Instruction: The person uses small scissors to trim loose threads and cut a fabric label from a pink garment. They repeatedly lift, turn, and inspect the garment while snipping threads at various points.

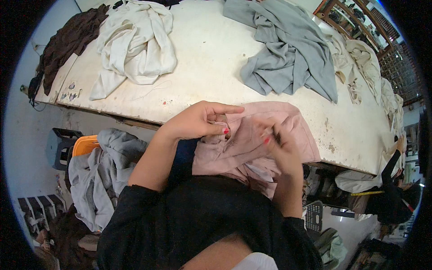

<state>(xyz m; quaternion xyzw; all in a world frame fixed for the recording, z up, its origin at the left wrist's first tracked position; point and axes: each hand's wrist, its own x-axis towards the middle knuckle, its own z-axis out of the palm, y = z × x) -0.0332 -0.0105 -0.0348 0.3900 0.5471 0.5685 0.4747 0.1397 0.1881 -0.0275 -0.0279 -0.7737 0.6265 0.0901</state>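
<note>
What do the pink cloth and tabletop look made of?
Pink cloth: matte fabric, perhaps cotton or linen; it creases softly and shows a seam line. Tabletop: probably painted or laminated board; smooth pale surface, worn dark patches near the edge; core unclear.

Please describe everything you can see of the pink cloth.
The pink cloth looks like woven fabric, with what seems a seam along its right edge. It lies bunched over the near edge of the table, partly hanging down. The left hand holds its upper left part; the blurred right hand is over it, grip unclear.
</note>
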